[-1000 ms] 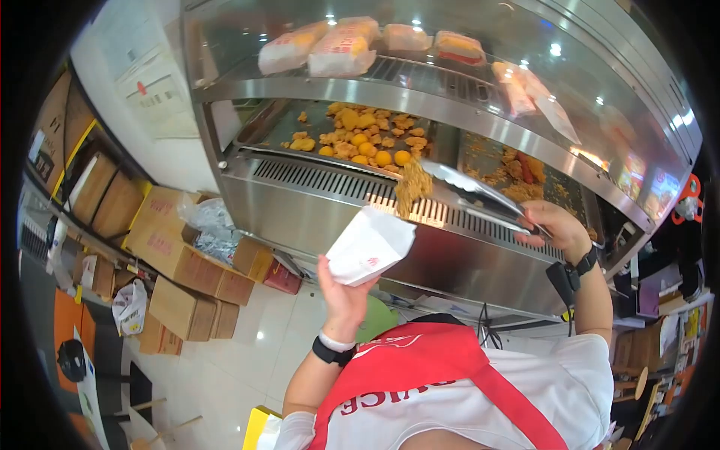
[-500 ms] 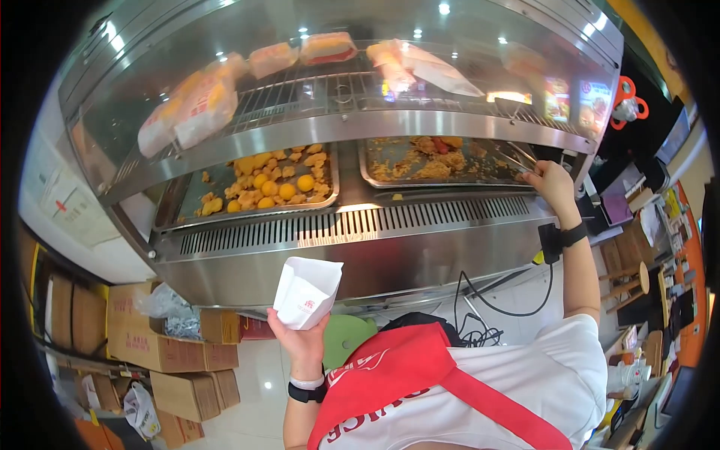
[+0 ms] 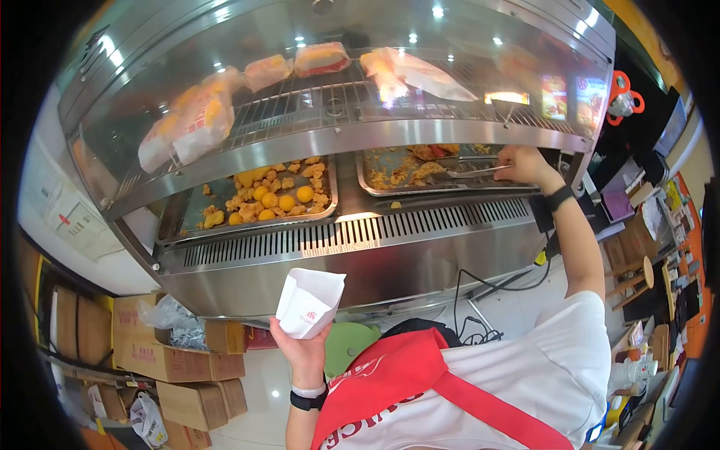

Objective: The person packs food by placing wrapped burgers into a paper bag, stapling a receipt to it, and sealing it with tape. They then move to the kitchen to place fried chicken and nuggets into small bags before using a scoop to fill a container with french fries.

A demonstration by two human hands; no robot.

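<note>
My left hand (image 3: 300, 351) holds a white paper bag (image 3: 309, 304) with its mouth open, in front of the steel warming cabinet (image 3: 360, 259). Inside the cabinet's lower level, at the right, my right hand (image 3: 523, 165) is closed on metal tongs (image 3: 474, 172). The tongs reach left over the right tray (image 3: 420, 187), near fried pieces (image 3: 431, 152) and crumbs. On the left tray (image 3: 334, 196) lie several yellow balls (image 3: 286, 202) and small fried chunks (image 3: 316, 171).
Wrapped food (image 3: 202, 124) stands on the upper wire rack (image 3: 300, 94) behind curved glass. Cardboard boxes (image 3: 161, 352) are on the floor at left. A black cable (image 3: 517, 289) hangs below the cabinet. A wooden stool (image 3: 643, 276) is at right.
My right hand has moved left and further into the cabinet, and the tongs now lie across the right tray toward the fried pieces. The bag in my left hand sits slightly lower in view.
</note>
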